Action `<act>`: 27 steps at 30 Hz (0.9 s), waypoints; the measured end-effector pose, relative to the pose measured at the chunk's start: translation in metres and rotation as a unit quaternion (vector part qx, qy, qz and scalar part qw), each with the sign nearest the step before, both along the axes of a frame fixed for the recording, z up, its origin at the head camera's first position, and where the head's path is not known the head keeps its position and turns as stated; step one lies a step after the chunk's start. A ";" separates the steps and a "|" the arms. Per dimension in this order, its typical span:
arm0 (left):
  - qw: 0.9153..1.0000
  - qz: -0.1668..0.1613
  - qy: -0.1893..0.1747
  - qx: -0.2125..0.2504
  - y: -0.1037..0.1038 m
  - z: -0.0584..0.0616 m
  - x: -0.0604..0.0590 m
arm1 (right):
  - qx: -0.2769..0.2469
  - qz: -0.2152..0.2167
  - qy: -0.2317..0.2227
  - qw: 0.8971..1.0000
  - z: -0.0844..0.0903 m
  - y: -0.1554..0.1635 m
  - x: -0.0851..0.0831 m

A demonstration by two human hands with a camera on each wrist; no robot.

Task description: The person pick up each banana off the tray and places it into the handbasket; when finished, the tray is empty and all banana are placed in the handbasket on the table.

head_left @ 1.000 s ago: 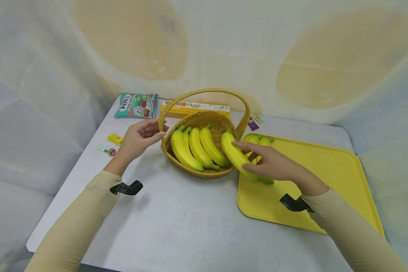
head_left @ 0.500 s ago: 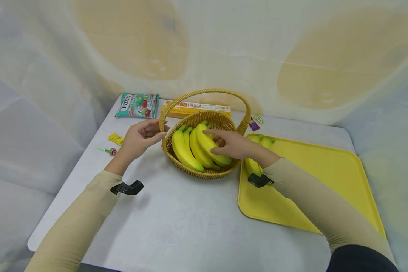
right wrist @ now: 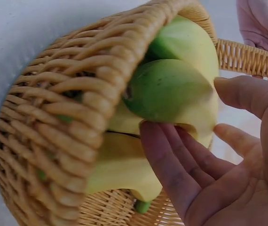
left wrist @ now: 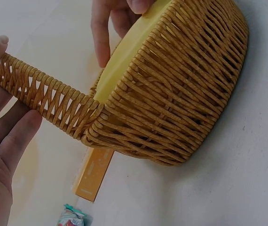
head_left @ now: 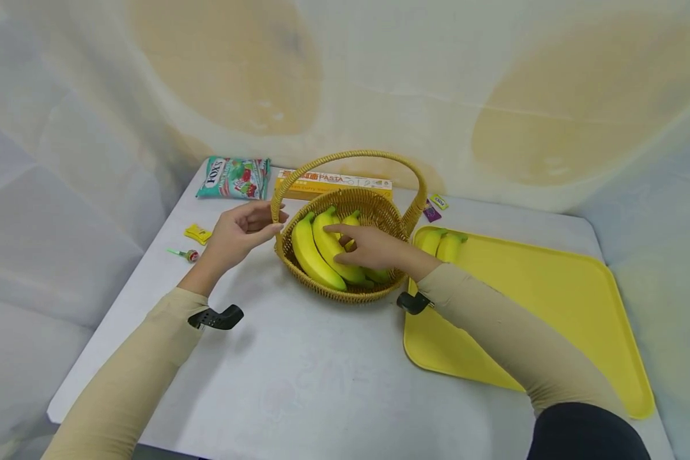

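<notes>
A woven basket [head_left: 379, 207] with an arched handle stands mid-table and contains several yellow bananas with green ends. My left hand [head_left: 236, 233] holds the left base of the handle [left wrist: 44, 96] between thumb and fingers. Inside the basket, my right hand [head_left: 370, 248] grips a banana [head_left: 322, 237] from above, which lies against the leftmost banana [head_left: 312, 259]. The right wrist view has the thumb on one side of this banana [right wrist: 171, 89] and the fingertips on the other. Another banana [head_left: 352, 219] is partly hidden behind the right hand.
A yellow tray [head_left: 540, 306] to the right bears bananas [head_left: 450, 248] at its left edge, partly behind the right arm. Behind the basket are a pasta box [head_left: 374, 186] and a FOX'S candy bag [head_left: 234, 177]. Small wrapped sweets [head_left: 197, 234] and a lollipop [head_left: 191, 255] lie left.
My right hand has carried the banana from the basket's right rim leftward into the basket, against the leftmost banana. My left hand has stayed at the handle.
</notes>
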State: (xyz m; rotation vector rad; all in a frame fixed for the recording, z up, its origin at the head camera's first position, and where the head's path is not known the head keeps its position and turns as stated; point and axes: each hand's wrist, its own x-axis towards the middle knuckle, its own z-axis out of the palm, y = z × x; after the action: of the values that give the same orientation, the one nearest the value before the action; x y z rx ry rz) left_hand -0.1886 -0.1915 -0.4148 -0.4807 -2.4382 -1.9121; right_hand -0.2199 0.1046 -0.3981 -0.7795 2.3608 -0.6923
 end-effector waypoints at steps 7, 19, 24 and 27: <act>1.000 0.000 0.002 0.000 0.000 0.001 0.001 | 0.019 0.010 0.005 1.000 0.010 -0.004 0.002; 1.000 0.001 -0.005 -0.001 0.001 -0.001 0.000 | -0.006 -0.018 0.019 1.000 0.005 0.004 0.005; 1.000 -0.002 0.001 0.000 0.001 0.000 0.000 | -0.052 -0.064 0.047 0.995 0.003 0.024 0.015; 1.000 -0.001 0.001 0.001 0.001 -0.001 0.000 | -0.081 -0.091 0.067 0.990 0.002 0.039 0.024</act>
State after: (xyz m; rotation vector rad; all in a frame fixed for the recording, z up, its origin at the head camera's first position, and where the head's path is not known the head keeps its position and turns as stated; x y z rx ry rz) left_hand -0.1887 -0.1909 -0.4155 -0.4844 -2.4348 -1.9125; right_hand -0.1959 0.1436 -0.3958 -0.7037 2.5443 -0.9443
